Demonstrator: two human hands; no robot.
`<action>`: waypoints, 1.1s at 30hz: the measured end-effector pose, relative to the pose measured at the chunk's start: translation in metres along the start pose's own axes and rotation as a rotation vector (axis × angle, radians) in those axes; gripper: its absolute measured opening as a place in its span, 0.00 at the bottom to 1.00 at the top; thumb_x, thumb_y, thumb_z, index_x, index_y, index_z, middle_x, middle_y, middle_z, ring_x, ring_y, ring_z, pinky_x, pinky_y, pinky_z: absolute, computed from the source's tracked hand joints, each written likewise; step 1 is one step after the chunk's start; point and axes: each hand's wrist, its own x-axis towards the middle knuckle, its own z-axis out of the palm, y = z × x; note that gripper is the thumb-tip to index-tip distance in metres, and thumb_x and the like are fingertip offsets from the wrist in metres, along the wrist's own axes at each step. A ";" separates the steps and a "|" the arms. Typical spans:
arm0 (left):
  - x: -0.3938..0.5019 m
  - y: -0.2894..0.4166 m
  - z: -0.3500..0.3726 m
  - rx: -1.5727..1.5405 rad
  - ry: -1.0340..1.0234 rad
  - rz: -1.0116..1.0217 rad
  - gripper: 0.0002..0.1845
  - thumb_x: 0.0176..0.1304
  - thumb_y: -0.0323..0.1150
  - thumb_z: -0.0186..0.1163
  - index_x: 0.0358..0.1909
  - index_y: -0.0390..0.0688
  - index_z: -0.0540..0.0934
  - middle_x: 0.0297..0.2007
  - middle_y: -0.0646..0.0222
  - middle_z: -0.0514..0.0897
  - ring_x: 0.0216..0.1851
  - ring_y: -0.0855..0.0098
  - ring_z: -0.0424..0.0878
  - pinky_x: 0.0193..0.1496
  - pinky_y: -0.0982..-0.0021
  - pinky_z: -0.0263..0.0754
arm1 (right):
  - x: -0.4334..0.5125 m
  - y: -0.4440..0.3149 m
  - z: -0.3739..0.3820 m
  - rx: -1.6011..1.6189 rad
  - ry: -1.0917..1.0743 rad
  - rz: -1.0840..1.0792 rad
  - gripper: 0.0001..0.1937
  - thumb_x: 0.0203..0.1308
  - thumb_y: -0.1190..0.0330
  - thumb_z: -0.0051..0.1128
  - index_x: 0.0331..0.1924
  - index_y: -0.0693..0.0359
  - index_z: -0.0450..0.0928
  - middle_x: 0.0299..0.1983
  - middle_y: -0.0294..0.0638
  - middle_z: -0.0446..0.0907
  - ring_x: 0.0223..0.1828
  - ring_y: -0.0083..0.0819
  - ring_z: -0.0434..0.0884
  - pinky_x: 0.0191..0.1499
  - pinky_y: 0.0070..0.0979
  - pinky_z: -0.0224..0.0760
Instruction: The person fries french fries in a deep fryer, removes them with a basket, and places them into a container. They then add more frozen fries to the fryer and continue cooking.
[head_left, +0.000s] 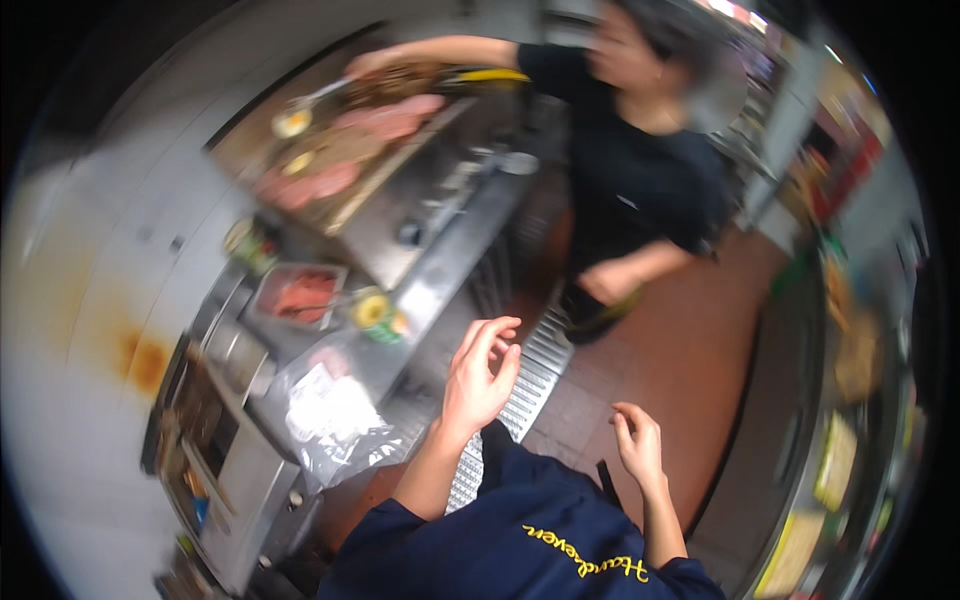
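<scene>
My left hand (480, 371) hangs in the air by the front edge of the steel counter (442, 281), with its fingers loosely curled and nothing in them. Nearest to it on the counter lies a clear plastic bag (330, 412) with pale contents and a label. Behind the bag stand a clear tub of red meat (301, 295) and a jar or can with a yellow top (373, 309). Lower and to the right, my right hand (639, 442) is over the tiled floor, slightly curled; I see nothing held in it.
Ahead, a person in black (637, 165) reaches one arm over a griddle (352, 146) bearing pink meat slices and eggs. A metal floor grate (536, 375) runs below the counter. At left is a steel appliance (247, 487); a shelf edge (791, 465) curves along the right.
</scene>
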 end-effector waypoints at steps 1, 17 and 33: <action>-0.012 0.015 0.035 -0.051 -0.112 0.012 0.17 0.66 0.22 0.62 0.56 0.38 0.81 0.45 0.64 0.83 0.41 0.74 0.81 0.47 0.74 0.77 | -0.031 0.022 -0.019 0.024 0.092 0.070 0.11 0.71 0.71 0.57 0.50 0.69 0.83 0.39 0.50 0.88 0.41 0.35 0.89 0.44 0.30 0.81; -0.144 -0.262 0.261 0.504 -1.207 -0.766 0.08 0.74 0.35 0.58 0.46 0.43 0.81 0.28 0.70 0.81 0.27 0.71 0.81 0.30 0.68 0.77 | -0.451 0.242 -0.156 0.020 0.575 1.352 0.24 0.66 0.58 0.60 0.59 0.67 0.79 0.50 0.61 0.85 0.55 0.56 0.84 0.60 0.47 0.76; -0.111 -0.075 0.788 0.074 -1.317 -0.438 0.18 0.74 0.43 0.61 0.34 0.38 0.83 0.21 0.72 0.81 0.20 0.77 0.74 0.23 0.71 0.69 | -0.275 0.357 -0.435 -0.074 0.613 0.997 0.17 0.67 0.61 0.59 0.54 0.62 0.82 0.45 0.52 0.88 0.48 0.51 0.86 0.53 0.43 0.79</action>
